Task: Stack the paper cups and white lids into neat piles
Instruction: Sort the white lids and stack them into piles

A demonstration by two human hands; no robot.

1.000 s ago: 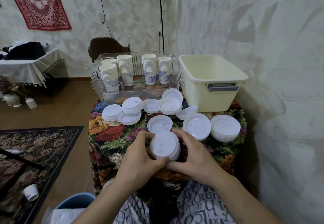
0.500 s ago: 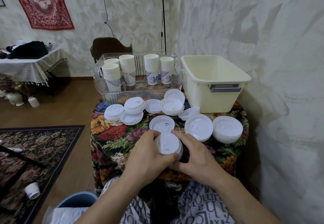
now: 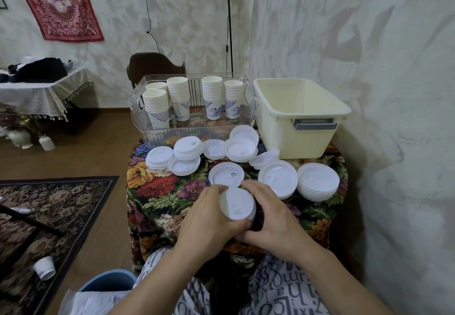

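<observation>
Both hands clasp a short stack of white lids (image 3: 236, 203) from opposite sides at the near edge of a small table: the left hand (image 3: 209, 218) curls its fingers round the stack's left flank, while the right hand (image 3: 268, 216) wraps the right flank, thumb low against the stack's base. The held stack sits over the floral tablecloth (image 3: 157, 191), just in front of a single upturned lid (image 3: 226, 174).

To its right lie a low pile of lids (image 3: 277, 178) and, touching that, a taller pile of lids (image 3: 318, 184) near the table's right edge. Further back, loose lids (image 3: 188, 147) overlap in an untidy row running from the table's left edge to the middle.

Behind them, a clear plastic bin (image 3: 197, 132) holds 5 stacks of paper cups (image 3: 178, 93), standing upright, the lowest cups showing blue print. Beside the bin on the right stands a cream plastic tub (image 3: 295, 139) with a grey handle.

On the floor at left, a lone paper cup (image 3: 44, 267) lies tipped on a patterned rug (image 3: 56, 206).
</observation>
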